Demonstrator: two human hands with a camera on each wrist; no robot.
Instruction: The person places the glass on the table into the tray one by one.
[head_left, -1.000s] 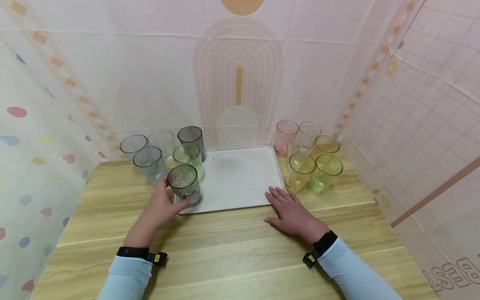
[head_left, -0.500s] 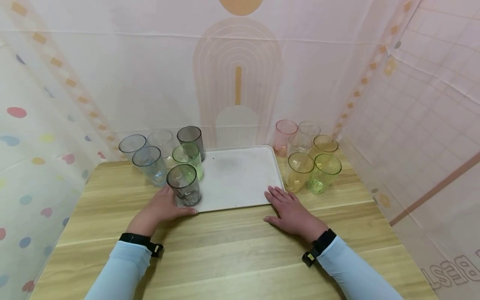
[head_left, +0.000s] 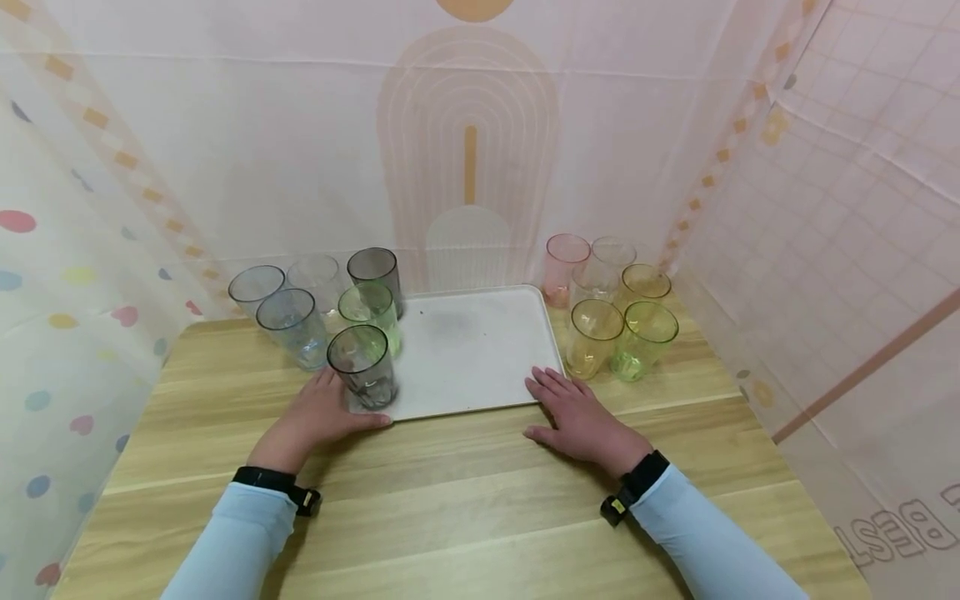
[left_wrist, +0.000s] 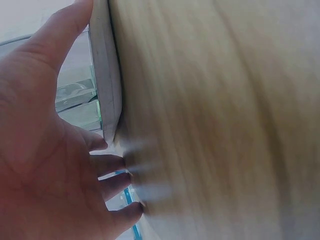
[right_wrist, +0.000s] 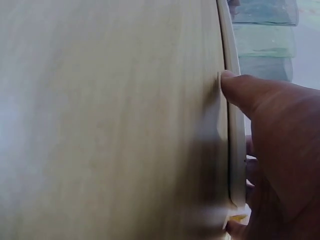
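A white tray (head_left: 480, 350) lies on the wooden table (head_left: 465, 500). A grey glass (head_left: 363, 368) stands upright on its front left corner. My left hand (head_left: 318, 412) rests flat on the table at that corner, thumb along the tray's front edge, just beside the glass and holding nothing. My right hand (head_left: 573, 415) lies flat at the tray's front right corner, fingers straight. In the left wrist view the left hand's palm (left_wrist: 45, 130) is next to the tray edge (left_wrist: 106, 75). The right hand's thumb (right_wrist: 245, 90) touches the tray rim (right_wrist: 233, 130).
Behind the grey glass stands a green glass (head_left: 367, 310), with a dark glass (head_left: 375, 271), a bluish glass (head_left: 290, 323) and others to the left. Right of the tray cluster a pink glass (head_left: 564, 258), a yellow glass (head_left: 591, 335), a green glass (head_left: 645, 335) and more. Curtain walls enclose three sides.
My left hand has let go of the grey glass on the tray corner and dropped flat onto the table beside it. The right hand has stayed put.
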